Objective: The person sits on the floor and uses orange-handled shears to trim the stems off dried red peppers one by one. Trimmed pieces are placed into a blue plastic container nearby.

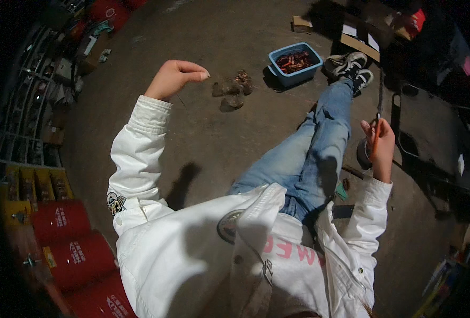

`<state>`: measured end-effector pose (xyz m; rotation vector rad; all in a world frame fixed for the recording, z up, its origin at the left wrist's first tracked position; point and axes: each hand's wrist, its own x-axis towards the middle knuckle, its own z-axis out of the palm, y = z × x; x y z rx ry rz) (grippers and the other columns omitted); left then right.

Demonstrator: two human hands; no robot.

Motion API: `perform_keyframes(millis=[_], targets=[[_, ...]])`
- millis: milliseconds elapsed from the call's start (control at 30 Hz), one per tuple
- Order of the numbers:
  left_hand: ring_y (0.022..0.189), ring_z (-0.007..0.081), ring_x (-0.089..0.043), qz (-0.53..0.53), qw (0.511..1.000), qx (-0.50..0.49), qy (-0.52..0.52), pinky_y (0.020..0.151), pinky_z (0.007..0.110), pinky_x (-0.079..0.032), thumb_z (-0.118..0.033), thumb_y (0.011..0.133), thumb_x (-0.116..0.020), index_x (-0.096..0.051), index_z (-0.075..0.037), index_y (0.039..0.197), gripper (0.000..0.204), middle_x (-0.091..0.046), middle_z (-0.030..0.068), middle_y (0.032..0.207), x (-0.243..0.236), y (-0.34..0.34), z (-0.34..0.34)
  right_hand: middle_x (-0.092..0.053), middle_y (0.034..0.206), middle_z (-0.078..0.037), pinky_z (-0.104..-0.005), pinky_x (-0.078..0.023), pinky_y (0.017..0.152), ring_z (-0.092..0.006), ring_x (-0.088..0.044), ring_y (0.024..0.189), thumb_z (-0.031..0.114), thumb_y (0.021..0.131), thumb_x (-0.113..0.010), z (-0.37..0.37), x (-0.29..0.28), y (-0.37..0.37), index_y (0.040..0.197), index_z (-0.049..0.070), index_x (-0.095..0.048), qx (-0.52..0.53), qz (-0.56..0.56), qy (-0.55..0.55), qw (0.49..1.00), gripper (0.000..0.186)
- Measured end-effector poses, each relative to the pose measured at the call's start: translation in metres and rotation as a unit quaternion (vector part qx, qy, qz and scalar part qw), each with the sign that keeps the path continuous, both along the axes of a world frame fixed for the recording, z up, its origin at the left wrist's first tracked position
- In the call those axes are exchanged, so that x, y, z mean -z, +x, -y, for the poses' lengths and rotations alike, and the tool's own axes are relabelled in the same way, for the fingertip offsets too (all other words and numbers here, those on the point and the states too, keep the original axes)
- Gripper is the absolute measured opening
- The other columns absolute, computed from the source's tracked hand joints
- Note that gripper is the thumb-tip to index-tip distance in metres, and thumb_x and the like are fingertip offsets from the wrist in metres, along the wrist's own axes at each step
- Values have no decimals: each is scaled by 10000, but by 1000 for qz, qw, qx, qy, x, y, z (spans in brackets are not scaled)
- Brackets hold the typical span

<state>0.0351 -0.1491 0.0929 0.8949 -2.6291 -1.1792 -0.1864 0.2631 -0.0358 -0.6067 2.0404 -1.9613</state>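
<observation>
My left hand [176, 78] is raised over the floor, thumb and fingertips pinched together. Whatever it pinches is too thin to make out; a fine dark strand shows just below the wrist. To its right, several brown, rounded clumps [232, 90] lie on the floor. My right hand [381, 142] is closed around an orange-handled tool [375, 139], held upright beside my leg; its working end blends into the dark background. Ahead, near my shoes, stands a blue basin [293, 79] holding dark red pieces [293, 62] whose kind I cannot tell.
My outstretched legs [309, 138] cross the middle. Red drums [78, 259] and yellow bins [28, 183] line the left, below a rack [28, 106]. A dark metal-framed piece [431, 132] stands at right. Cardboard [359, 47] lies beyond my shoes. A small green scrap [341, 192] rests beside my leg.
</observation>
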Motion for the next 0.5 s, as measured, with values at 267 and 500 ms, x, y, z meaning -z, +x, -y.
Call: perform_keyframes(millis=[267, 500], targets=[[577, 55, -492, -29, 993, -44, 104, 538, 230, -407, -121, 767, -715, -727, -17, 862, 142, -634, -21, 695, 3, 5, -13, -644, 1012, -63, -193, -357, 494, -19, -411, 532, 171, 806, -743, -30, 21, -33, 870, 81, -458, 38, 32, 143, 988, 307], [581, 27, -474, -136, 987, -35, 83, 524, 202, -378, -68, 756, -680, -674, 11, 762, 80, -582, -33, 636, 48, -38, -58, -614, 1206, -80, -172, -354, 546, -10, -410, 595, 175, 811, -724, -38, -26, -1, 1070, 64, -496, -3, 70, 80, 994, 363]])
